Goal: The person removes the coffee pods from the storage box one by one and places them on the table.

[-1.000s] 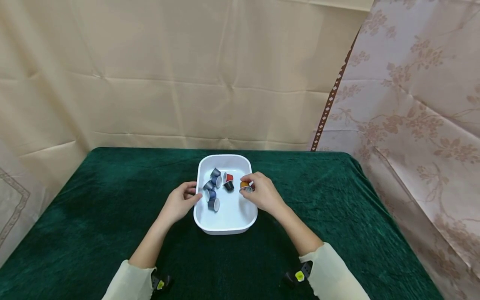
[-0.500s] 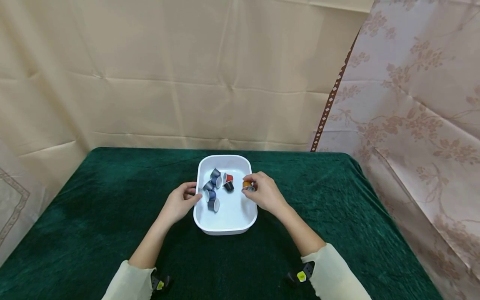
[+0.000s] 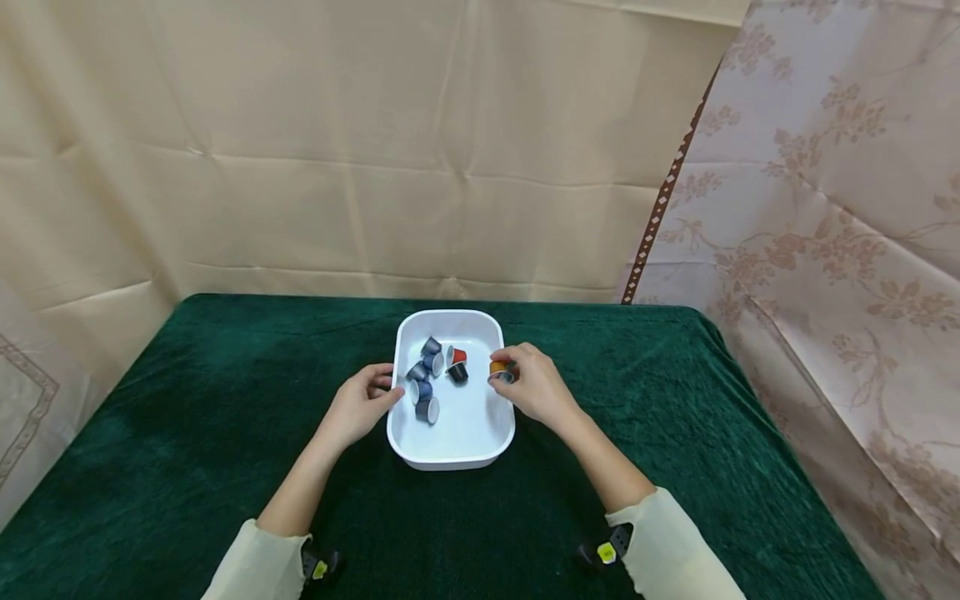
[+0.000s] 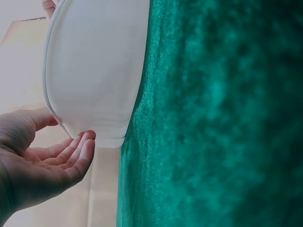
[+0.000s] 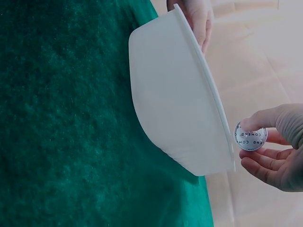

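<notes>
In the head view, a white plastic tub [image 3: 467, 432] sits on the green cloth. My left hand [image 3: 363, 402] holds its left rim, thumb over the edge and fingers along the outer wall. Between thumb and fingers of my right hand [image 3: 538, 390] is an orange coffee capsule [image 3: 498, 367], over the tub's right rim. The right wrist view shows its printed foil lid [image 5: 251, 138] turned to the camera, just beyond the rim. Inside the tub lie a red capsule [image 3: 457, 356], a black capsule [image 3: 457, 373] and several blue and grey capsules [image 3: 427, 409] along the left side.
Green velvety cloth [image 3: 225, 433] covers the table, whose far edge runs just behind the tub. A beige curtain [image 3: 375, 167] hangs at the back, and a floral curtain [image 3: 840, 250] hangs on the right.
My right hand has shifted slightly right with the orange coffee capsule, from inside the tub to over its right rim. My left hand and the capsules in the tub have stayed in place.
</notes>
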`<action>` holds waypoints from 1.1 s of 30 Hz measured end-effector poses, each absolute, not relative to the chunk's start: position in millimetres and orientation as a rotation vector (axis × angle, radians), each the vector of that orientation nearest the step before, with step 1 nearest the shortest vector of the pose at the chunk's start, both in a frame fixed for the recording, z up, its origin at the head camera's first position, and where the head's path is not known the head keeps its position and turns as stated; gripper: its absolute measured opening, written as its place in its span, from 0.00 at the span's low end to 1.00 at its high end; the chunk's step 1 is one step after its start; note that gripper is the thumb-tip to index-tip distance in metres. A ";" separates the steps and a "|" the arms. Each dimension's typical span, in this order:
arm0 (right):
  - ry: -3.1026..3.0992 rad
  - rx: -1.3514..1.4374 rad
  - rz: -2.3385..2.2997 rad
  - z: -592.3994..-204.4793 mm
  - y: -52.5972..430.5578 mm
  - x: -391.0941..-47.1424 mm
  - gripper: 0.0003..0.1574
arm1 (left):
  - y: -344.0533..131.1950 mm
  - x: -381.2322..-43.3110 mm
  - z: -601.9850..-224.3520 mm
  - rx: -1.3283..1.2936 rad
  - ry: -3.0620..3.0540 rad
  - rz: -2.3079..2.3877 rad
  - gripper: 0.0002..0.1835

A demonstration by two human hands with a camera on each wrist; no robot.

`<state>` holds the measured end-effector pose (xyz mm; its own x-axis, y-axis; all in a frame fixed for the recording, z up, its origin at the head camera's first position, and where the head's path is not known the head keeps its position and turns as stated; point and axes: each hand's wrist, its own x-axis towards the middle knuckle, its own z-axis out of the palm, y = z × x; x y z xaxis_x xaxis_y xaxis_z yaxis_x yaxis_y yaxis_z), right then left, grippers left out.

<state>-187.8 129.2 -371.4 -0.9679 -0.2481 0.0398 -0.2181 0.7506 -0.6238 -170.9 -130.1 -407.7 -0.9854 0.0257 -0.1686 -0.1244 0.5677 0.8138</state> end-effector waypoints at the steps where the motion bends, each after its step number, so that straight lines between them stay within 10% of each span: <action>1: 2.899 -0.386 -1.024 -371.4 130.1 -187.9 0.23 | -129.9 -170.7 -407.7 -0.083 2.636 1.387 0.27; 33: 2.935 -0.285 -0.996 -373.6 152.6 -194.9 0.23 | -131.0 -173.6 -411.2 -0.088 2.631 1.387 0.27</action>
